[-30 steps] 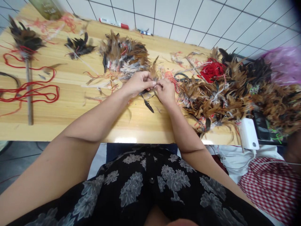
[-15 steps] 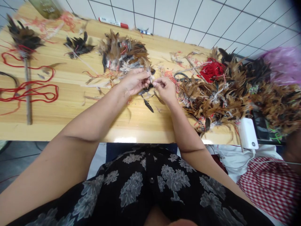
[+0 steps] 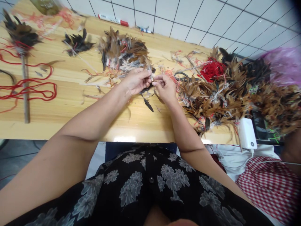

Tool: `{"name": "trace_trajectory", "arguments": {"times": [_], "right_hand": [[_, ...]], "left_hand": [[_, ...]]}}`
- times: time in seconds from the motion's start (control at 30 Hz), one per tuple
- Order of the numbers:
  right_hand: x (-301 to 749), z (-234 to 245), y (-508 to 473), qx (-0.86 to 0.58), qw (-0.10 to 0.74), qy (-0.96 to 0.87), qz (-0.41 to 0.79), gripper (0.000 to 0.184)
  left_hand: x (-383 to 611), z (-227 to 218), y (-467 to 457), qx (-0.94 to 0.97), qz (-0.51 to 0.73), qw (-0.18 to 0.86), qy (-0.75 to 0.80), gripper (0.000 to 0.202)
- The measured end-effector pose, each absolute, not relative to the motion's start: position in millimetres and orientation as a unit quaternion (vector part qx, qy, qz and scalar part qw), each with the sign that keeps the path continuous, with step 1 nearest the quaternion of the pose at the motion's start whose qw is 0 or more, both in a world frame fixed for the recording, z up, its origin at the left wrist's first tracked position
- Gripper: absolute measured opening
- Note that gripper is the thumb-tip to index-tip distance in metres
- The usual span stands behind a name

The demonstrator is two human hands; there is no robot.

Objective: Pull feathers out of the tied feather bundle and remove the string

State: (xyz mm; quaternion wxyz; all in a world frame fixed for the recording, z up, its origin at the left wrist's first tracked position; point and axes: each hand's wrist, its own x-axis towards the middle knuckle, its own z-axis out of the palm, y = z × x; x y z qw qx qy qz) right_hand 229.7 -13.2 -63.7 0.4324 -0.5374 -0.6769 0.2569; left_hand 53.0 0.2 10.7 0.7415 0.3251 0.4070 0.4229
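My left hand (image 3: 135,82) and my right hand (image 3: 166,88) meet fingertip to fingertip over the wooden table (image 3: 70,110), both pinched on a small bunch of feathers (image 3: 150,75) between them. Dark feathers hang below the fingers, and one loose dark feather (image 3: 148,104) lies on the wood just under my hands. A heap of brown and white feathers (image 3: 123,53) sits right behind my left hand. A larger pile of brown feathers (image 3: 211,97) spreads to the right of my right hand.
Red cord (image 3: 28,89) loops around a feather duster on a stick (image 3: 22,40) at the left. A red thread bundle (image 3: 213,69) and scissors (image 3: 181,75) lie behind the right pile. A white charger (image 3: 246,133) sits at the table's right edge. A marker (image 3: 113,20) lies at the back.
Both hands have lifted slightly and drawn back toward the feather heap, still pinching the small bunch together. The view has shifted a little downward.
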Motion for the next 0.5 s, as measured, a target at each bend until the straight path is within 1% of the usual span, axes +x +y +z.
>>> {"name": "trace_trajectory", "arguments": {"times": [0.13, 0.27, 0.37, 0.5], "right_hand": [[231.8, -71.1, -10.0, -0.540, 0.437, -0.680, 0.235, 0.019], [233.1, -72.7, -8.9, -0.535, 0.440, -0.688, 0.218, 0.018], [234.8, -70.2, -9.6, -0.534, 0.434, -0.697, 0.202, 0.021], [235.9, -67.7, -11.1, -0.534, 0.425, -0.704, 0.196, 0.030]], "left_hand": [[54.8, 12.7, -3.1, 0.327, 0.425, 0.741, 0.406, 0.038], [55.8, 13.6, -5.4, 0.336, 0.422, 0.737, 0.408, 0.038], [57.2, 13.8, -7.4, 0.343, 0.414, 0.738, 0.407, 0.036], [56.5, 12.3, -6.1, 0.355, 0.412, 0.738, 0.400, 0.036]]}}
